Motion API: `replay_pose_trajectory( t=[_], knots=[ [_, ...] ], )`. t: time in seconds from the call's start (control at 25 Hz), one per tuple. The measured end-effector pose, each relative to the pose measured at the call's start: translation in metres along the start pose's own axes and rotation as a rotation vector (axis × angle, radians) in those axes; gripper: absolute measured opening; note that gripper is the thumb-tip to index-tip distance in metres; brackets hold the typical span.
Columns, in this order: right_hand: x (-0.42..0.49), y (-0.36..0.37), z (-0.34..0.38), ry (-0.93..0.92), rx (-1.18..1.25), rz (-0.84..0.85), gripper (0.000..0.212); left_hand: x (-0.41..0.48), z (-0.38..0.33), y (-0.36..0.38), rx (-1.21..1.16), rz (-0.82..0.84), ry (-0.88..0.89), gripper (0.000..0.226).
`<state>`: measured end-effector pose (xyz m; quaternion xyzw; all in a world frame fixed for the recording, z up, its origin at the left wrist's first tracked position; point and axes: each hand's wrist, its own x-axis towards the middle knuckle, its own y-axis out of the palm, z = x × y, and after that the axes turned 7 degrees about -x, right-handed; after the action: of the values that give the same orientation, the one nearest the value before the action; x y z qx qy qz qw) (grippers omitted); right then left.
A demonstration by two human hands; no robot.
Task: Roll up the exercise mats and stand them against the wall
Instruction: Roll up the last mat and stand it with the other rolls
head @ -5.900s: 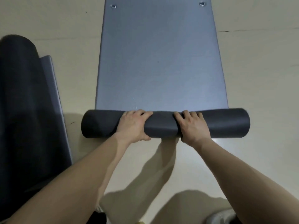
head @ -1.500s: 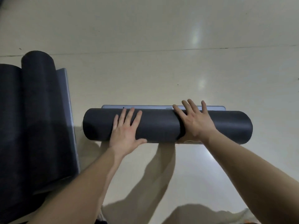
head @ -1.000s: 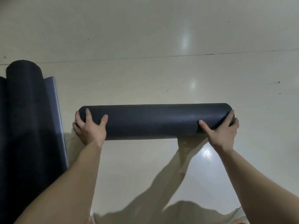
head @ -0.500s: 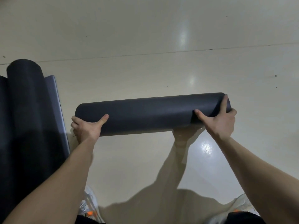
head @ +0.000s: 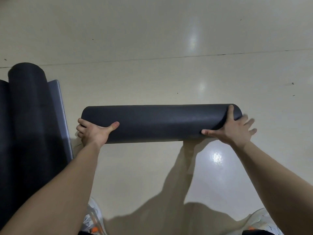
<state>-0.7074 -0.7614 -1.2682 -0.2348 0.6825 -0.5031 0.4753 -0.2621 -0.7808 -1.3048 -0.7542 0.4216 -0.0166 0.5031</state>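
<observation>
The rolled mat (head: 159,122) is held off the floor (head: 152,73), level now rather than tilted; the left end is gripped by the left hand (head: 92,133), the right pinched by the right hand (head: 232,131), outer fingers newly splayed

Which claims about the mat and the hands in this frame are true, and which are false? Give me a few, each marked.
1. The mat is fully rolled. True.
2. Only the left hand holds it. False: the left hand grips its left end and the right hand grips its right end.
3. A second mat lies at the left, a grey edge showing beside its roll. True.
4. The mat stands upright against a wall. False: it is held level between the hands over the floor, and no wall is in view.
</observation>
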Motion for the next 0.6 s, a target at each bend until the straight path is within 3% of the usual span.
replay_pose_trajectory(
  t=[0.12, 0.2, 0.32, 0.44, 0.52, 0.6],
  knots=[
    [0.001, -0.007, 0.05, -0.443, -0.326, 0.0, 0.146, 0.001, 0.003, 0.002, -0.01, 0.012, -0.017, 0.149],
    [0.006, -0.008, 0.092, -0.634, -0.373, 0.04, 0.137, 0.001, 0.004, 0.003, -0.013, 0.003, -0.023, 0.149],
    [0.018, -0.012, 0.123, -0.684, -0.388, 0.088, 0.127, 0.0, -0.001, 0.005, -0.066, -0.014, -0.04, 0.149],
    [0.028, -0.027, 0.13, -0.709, -0.405, 0.123, 0.126, -0.029, -0.012, 0.024, -0.233, -0.087, -0.206, 0.139],
    [0.024, -0.035, 0.141, -0.7, -0.406, 0.13, 0.118, -0.067, -0.017, 0.047, -0.364, 0.031, -0.365, 0.129],
    [0.01, -0.03, 0.149, -0.702, -0.364, 0.156, 0.109, -0.098, -0.013, 0.074, -0.572, 0.286, -0.419, 0.126]
  ],
)
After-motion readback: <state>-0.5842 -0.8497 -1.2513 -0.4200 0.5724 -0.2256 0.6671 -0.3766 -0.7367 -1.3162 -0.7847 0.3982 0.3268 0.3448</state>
